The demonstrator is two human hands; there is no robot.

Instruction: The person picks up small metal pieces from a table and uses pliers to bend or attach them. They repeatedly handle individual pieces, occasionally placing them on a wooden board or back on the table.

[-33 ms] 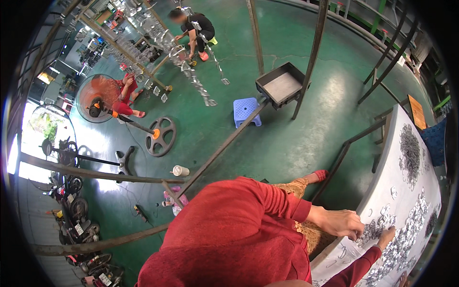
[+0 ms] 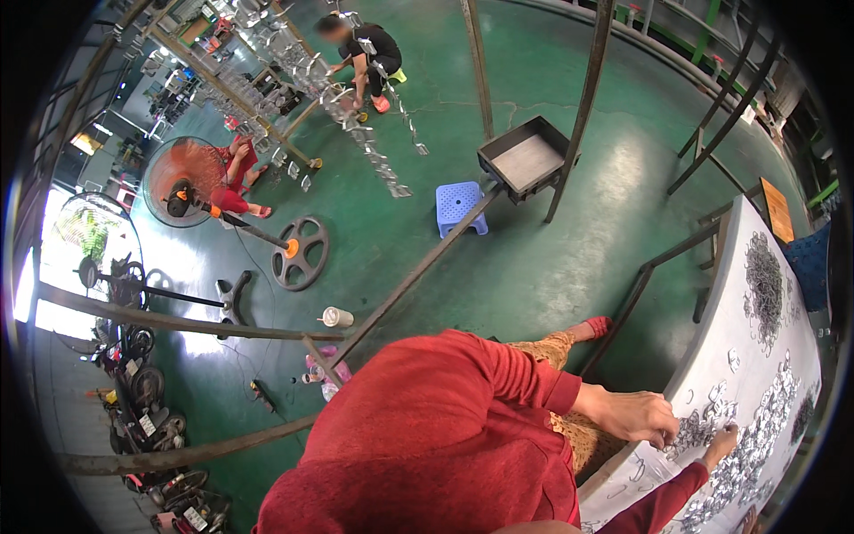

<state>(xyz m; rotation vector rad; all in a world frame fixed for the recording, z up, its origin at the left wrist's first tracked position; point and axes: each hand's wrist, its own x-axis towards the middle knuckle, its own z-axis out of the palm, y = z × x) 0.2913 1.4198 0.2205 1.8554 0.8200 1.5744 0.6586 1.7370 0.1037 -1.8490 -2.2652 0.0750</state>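
Observation:
At the near edge of a white-topped table (image 2: 712, 334), my left hand (image 2: 633, 415) has its fingers curled together; whatever they pinch is hidden. My right hand (image 2: 722, 445) reaches past it over the table, its fingers drawn together among small shiny metal pieces (image 2: 714, 409); what it grips is too small to make out. A large spread of shiny metal pieces (image 2: 769, 409) lies beyond the right hand. Farther up the table is a darker heap of thin, wire-like metal parts (image 2: 763, 280).
A blue plastic stool (image 2: 458, 206) and a dark tray on a frame (image 2: 527, 160) stand ahead. Metal bars (image 2: 418, 267) cross at left, near standing fans (image 2: 182, 182) and a white cup (image 2: 336, 317). A person in black (image 2: 378, 49) crouches beside hanging metal parts (image 2: 369, 147).
The hanging metal parts at the back have swung slightly to the right. My right hand has shifted very slightly; my left hand keeps its place.

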